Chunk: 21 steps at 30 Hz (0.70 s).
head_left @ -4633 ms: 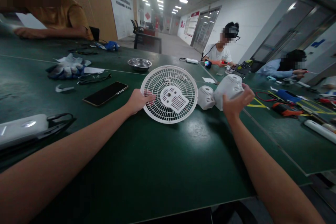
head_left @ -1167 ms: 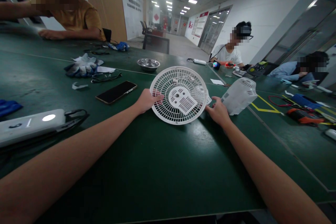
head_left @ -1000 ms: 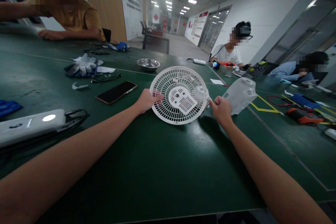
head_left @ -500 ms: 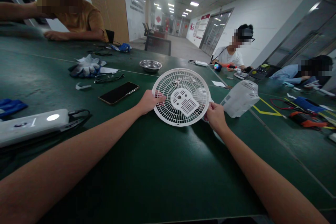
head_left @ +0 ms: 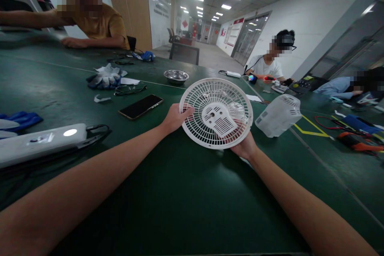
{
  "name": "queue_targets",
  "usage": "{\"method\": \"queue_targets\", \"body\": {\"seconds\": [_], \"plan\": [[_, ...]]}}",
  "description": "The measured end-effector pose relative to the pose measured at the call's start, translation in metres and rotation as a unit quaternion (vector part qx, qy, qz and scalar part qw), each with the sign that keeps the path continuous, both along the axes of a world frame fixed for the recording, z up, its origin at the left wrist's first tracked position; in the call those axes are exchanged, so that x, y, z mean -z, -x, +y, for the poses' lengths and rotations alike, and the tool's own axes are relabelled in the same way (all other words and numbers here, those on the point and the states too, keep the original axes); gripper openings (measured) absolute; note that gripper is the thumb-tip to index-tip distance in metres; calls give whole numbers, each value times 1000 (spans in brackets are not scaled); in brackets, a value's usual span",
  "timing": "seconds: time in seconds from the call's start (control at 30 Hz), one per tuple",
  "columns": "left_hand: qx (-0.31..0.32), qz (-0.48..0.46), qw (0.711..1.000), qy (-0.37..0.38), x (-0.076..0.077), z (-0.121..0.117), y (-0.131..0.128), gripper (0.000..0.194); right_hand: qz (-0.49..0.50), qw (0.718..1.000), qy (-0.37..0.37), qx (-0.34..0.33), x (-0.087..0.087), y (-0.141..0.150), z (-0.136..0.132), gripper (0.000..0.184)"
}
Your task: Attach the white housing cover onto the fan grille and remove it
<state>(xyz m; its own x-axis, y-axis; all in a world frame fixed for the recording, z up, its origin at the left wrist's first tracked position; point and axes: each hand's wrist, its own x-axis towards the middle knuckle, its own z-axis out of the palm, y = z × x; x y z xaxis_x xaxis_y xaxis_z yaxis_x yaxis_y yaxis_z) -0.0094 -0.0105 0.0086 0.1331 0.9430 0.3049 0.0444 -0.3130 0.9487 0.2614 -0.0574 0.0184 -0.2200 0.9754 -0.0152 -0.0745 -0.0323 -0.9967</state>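
Observation:
A round white plastic fan grille [head_left: 220, 128], with a slotted plate in its middle, is held up above the table, tilted toward me. My left hand [head_left: 177, 117] grips its left rim, thumb on the front face. Behind its lower right part is my right hand [head_left: 244, 144], whose fingers show only through the bars; they hold the grille from the back. Pale parts and wires show through the bars, too unclear to name. A translucent white plastic housing [head_left: 279, 116] stands on the table just right of my right hand.
Left of the grille lie a black phone [head_left: 141, 107], a white power strip-like device [head_left: 45, 144] with cables and work gloves [head_left: 105, 77]. A metal bowl [head_left: 176, 76] sits behind. At right are an orange-black meter [head_left: 357, 142] and yellow tape [head_left: 312, 128]. Several people sit around the green table [head_left: 186, 200].
My right hand has moved from the grille's right rim to behind its lower right part. The grille has turned slightly and looks a little larger. The whole view has shifted slightly.

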Motion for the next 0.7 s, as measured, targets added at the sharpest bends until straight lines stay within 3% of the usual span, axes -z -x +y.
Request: {"method": "queue_targets", "body": {"seconds": [0.07, 0.2, 0.3, 0.43, 0.57, 0.7], "plan": [[-2, -47, 999, 15, 5, 7, 1, 38, -11, 997, -52, 53, 2, 1, 1, 42], [-47, -90, 987, 126, 11, 20, 5, 76, -56, 971, -183, 143, 1, -5, 0, 47], [42, -123, 971, 203, 7, 22, 6, 84, -136, 950, -244, 141, 0, -13, -3, 58], [143, -186, 933, 271, 1, 19, 5, 59, -253, 911, -307, 112, 2, -19, -4, 61], [108, -191, 927, 304, 2, 22, 4, 21, -359, 863, -345, 83, 2, -21, 0, 61], [66, -159, 928, 330, 5, 26, 5, 12, -408, 833, -373, 24, -1, -27, 3, 57]]}}
